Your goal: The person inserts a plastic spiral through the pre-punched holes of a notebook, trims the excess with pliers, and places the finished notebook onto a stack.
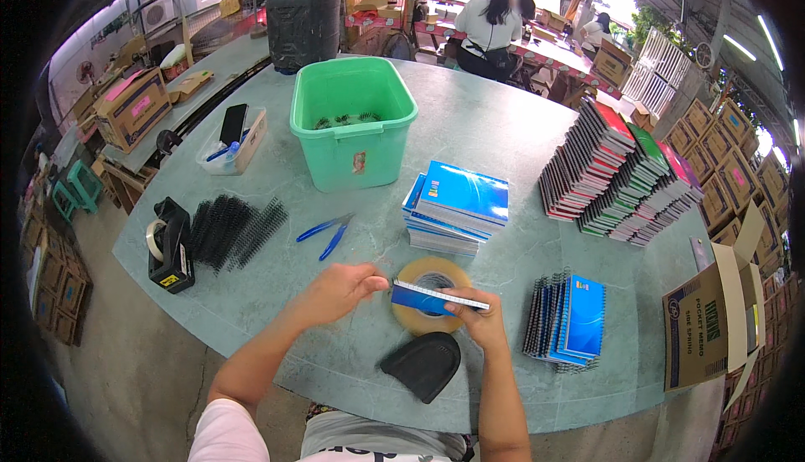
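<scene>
Notebooks [438, 298], a thin blue-covered bundle, are being gripped edge-up by both hands above the tape roll [431, 294] near the table's [495, 127] near edge: the left hand [340, 290] is pinching one end, the right hand [471, 311] is clasping the other, seemingly squaring the smooth card covers.

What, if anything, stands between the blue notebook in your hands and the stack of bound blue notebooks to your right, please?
Nothing visible does. Both the left hand and the right hand hold the blue notebook above the tape roll, and the bare table lies between it and the bound stack.
</scene>
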Tool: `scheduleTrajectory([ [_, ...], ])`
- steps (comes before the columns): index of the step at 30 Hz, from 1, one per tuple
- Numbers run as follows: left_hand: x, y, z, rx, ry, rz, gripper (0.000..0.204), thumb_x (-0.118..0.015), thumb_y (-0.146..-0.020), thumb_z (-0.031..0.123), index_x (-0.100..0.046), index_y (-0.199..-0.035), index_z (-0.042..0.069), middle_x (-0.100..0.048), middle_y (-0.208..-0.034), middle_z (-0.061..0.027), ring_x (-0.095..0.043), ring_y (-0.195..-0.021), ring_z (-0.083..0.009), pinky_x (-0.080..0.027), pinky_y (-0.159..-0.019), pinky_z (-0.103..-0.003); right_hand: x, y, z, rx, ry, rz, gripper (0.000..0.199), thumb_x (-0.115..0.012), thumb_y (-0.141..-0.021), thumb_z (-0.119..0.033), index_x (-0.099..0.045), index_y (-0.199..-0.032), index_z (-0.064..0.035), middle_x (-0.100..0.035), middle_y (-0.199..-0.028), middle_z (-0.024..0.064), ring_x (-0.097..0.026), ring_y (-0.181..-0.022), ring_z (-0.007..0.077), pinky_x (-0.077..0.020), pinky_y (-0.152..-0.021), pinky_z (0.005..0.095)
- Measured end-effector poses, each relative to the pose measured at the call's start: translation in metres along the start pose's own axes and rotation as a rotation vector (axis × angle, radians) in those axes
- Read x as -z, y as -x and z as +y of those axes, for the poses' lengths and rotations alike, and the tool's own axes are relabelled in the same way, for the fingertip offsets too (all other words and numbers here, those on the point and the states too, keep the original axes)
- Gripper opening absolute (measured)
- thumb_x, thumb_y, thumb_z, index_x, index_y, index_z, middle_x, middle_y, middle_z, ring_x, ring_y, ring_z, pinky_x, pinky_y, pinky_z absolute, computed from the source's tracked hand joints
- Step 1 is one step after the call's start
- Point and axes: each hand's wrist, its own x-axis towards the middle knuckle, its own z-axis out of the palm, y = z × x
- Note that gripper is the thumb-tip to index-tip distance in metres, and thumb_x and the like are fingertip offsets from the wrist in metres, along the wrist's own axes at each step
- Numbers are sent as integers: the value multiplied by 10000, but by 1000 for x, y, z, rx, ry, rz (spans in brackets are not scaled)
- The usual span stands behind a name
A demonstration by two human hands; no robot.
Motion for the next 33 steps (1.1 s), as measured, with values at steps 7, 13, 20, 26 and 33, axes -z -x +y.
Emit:
scheduleTrajectory([
  [7,-8,-7,6,-330,-44,247,245,-644,-812,238,-594,-922,25,-582,-883,-151,-568,-794,-303,-448,-710,-373,-1,-2,2,12,-21,18,231,-716,-740,-19,-681,-967,7,-686,-933,87,-618,-815,122,-486,-733,241],
  [13,-29,-3,24,-594,-466,430,313,-678,-764,323,-601,-907,55,-533,-820,-129,-532,-741,-288,-437,-660,-371,-1,-1,-1,-32,-10,44,252,-730,-743,-51,-679,-984,4,-681,-893,54,-601,-783,97,-481,-708,229],
  [20,-101,46,9,-282,-58,64,555,-672,-790,234,-445,-1273,79,-551,-960,-192,-582,-820,-373,-486,-728,-428,-5,0,-4,-102,-28,41,251,-691,-772,-63,-680,-1021,-32,-685,-952,56,-605,-863,105,-468,-778,245],
  [26,-22,21,19,-411,-347,544,464,-696,-712,34,-524,-1143,65,-570,-1005,-152,-575,-906,-335,-470,-780,-390,-3,-1,0,-8,19,36,229,-689,-786,-88,-684,-1008,-35,-686,-911,39,-601,-829,95,-471,-746,235],
  [33,-26,22,20,-412,-320,527,384,-682,-671,-14,-595,-1034,73,-579,-897,-115,-571,-843,-305,-467,-723,-384,-4,6,-2,-88,0,51,222,-696,-786,-108,-689,-995,-34,-687,-902,43,-605,-822,103,-472,-747,238],
])
